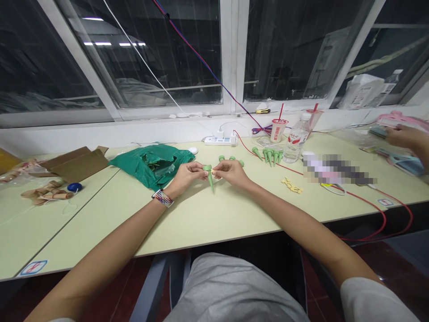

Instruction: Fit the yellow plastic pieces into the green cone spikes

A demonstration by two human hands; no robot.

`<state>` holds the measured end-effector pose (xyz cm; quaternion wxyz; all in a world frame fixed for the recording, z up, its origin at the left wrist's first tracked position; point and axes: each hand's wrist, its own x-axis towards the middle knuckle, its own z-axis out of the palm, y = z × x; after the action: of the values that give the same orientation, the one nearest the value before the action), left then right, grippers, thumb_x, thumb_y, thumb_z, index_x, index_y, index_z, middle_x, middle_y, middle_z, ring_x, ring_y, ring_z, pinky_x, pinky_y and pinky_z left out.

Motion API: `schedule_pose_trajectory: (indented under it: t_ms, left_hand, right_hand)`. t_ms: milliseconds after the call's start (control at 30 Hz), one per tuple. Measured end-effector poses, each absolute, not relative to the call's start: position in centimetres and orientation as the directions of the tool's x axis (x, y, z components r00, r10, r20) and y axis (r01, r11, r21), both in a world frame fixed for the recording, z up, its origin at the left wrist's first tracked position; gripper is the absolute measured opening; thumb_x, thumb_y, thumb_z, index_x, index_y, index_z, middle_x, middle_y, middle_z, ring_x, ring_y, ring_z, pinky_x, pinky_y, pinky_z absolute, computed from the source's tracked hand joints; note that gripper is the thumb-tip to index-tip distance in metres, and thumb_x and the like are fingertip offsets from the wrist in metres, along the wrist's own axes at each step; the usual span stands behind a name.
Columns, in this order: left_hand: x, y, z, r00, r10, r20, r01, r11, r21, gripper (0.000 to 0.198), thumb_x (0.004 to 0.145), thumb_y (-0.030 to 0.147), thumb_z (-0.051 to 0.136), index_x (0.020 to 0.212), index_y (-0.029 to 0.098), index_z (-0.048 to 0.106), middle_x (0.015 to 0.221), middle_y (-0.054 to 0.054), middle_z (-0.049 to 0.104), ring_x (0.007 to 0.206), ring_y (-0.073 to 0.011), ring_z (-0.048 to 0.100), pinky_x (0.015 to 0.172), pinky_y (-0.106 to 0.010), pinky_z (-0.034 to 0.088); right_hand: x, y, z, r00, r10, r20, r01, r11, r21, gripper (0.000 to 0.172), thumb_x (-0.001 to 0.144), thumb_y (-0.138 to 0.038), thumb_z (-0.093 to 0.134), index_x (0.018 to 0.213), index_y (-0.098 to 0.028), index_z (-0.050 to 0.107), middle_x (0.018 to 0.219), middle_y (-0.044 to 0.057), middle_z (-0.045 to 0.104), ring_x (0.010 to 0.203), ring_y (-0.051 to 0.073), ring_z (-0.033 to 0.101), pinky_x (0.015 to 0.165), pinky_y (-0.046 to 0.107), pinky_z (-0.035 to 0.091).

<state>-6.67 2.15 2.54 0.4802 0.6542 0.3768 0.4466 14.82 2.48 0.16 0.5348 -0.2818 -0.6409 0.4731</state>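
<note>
Between the fingers of my left hand [186, 178] is a green plastic spike [210, 180], its wide cap up and its point down over the table. A band is around the left wrist. My right hand [233, 173] is closed in a pinch at the cap's side, on a small pale yellow piece [213, 171] mostly hidden by the fingertips. Just behind the hands lie a few more green caps [232, 158], partly covered. Several similar green spikes [270, 156] lie in a group to the right. Nearer to me on that side is a small pile of yellow pieces [292, 185].
A torn green bag [150, 163] lies left of my hands, with a cardboard box [78, 167] and wooden toys [47, 193] beyond. Behind are a power strip [221, 140], a cup [279, 129] and a bottle [296, 141]. Red cables cross the right side; another person's hand [404, 136] reaches in.
</note>
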Motion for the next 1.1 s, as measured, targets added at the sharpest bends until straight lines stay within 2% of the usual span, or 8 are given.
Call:
schedule_pose_trajectory:
  t_ms: [233,500,600,767,833,933,1033,1100]
  left_hand:
    - [-6.4,1.9,2.8,0.290,0.917,0.274,0.083,-0.309,0.947,0.043,0.064,0.042,0.097,0.087,0.013,0.076,0.081,-0.009,0.077,0.073,-0.0220,0.073,0.076,-0.038,0.061]
    - [-4.4,2.1,1.6,0.235,0.909,0.344,-0.098,-0.330,0.939,0.041,0.075,0.039,0.091,0.104,0.020,0.070,0.092,-0.003,0.073,0.085,-0.0187,0.071,0.082,-0.032,0.057]
    - [-4.4,2.1,1.5,0.265,0.920,0.290,-0.092,-0.275,0.957,0.041,0.075,0.039,0.090,0.105,0.019,0.071,0.089,-0.004,0.072,0.083,-0.0183,0.070,0.081,-0.032,0.056]
    - [-5.2,2.3,1.5,0.299,0.924,0.240,-0.121,-0.213,0.970,0.046,0.076,0.039,0.089,0.113,0.020,0.068,0.087,-0.003,0.074,0.078,-0.0182,0.071,0.079,-0.033,0.056]
    - [-5.2,2.3,1.4,0.312,0.919,0.242,-0.142,-0.206,0.968,0.048,0.077,0.038,0.088,0.116,0.021,0.066,0.090,-0.005,0.075,0.076,-0.0179,0.071,0.079,-0.034,0.056]
    - [-5.0,2.3,1.3,0.337,0.912,0.234,-0.136,-0.199,0.971,0.048,0.078,0.038,0.088,0.116,0.021,0.065,0.090,-0.005,0.076,0.075,-0.0181,0.071,0.080,-0.035,0.056]
    - [-4.7,2.1,1.2,0.337,0.918,0.211,-0.114,-0.182,0.977,0.049,0.075,0.038,0.090,0.113,0.021,0.064,0.088,-0.005,0.076,0.076,-0.0177,0.071,0.081,-0.034,0.057]
    - [-4.6,2.0,1.2,0.336,0.919,0.206,-0.105,-0.182,0.978,0.050,0.074,0.037,0.091,0.112,0.021,0.064,0.090,-0.005,0.076,0.076,-0.0170,0.071,0.080,-0.033,0.057]
  right_hand:
    - [14.9,2.8,0.3,-0.270,0.869,0.415,-0.169,0.381,-0.909,0.045,0.059,-0.051,0.097,0.076,-0.017,0.073,0.068,0.002,0.072,0.062,0.018,0.071,0.063,0.031,0.060]
    - [14.6,2.3,0.6,-0.213,0.832,0.512,-0.079,0.508,-0.858,0.039,0.076,-0.054,0.085,0.083,-0.020,0.067,0.076,0.002,0.073,0.070,0.017,0.070,0.070,0.031,0.058]
    - [15.3,2.2,1.3,-0.316,0.794,0.519,0.044,0.559,-0.828,0.030,0.083,-0.048,0.080,0.088,-0.020,0.069,0.084,0.003,0.075,0.077,0.017,0.070,0.073,0.030,0.056]
    - [20.9,1.4,3.2,-0.336,0.796,0.504,0.458,0.605,-0.651,0.014,0.091,-0.031,0.067,0.096,-0.020,0.074,0.087,0.002,0.076,0.075,0.016,0.067,0.073,0.027,0.050]
    - [25.0,0.6,3.9,-0.265,0.828,0.494,0.650,0.532,-0.543,0.013,0.090,-0.026,0.063,0.092,-0.020,0.075,0.089,0.004,0.077,0.077,0.017,0.067,0.073,0.027,0.047]
    - [31.5,-1.0,4.1,-0.021,0.884,0.466,0.864,0.251,-0.437,0.015,0.087,-0.025,0.063,0.087,-0.018,0.076,0.084,0.007,0.076,0.077,0.020,0.066,0.070,0.028,0.043]
    - [36.3,-2.7,3.0,0.176,0.944,0.279,0.933,-0.069,-0.353,0.017,0.083,-0.032,0.067,0.082,-0.019,0.077,0.082,0.009,0.076,0.073,0.022,0.066,0.063,0.029,0.039]
    - [37.9,-3.4,2.0,0.233,0.953,0.194,0.933,-0.163,-0.321,0.019,0.080,-0.037,0.069,0.083,-0.020,0.078,0.085,0.010,0.077,0.072,0.022,0.066,0.061,0.029,0.039]
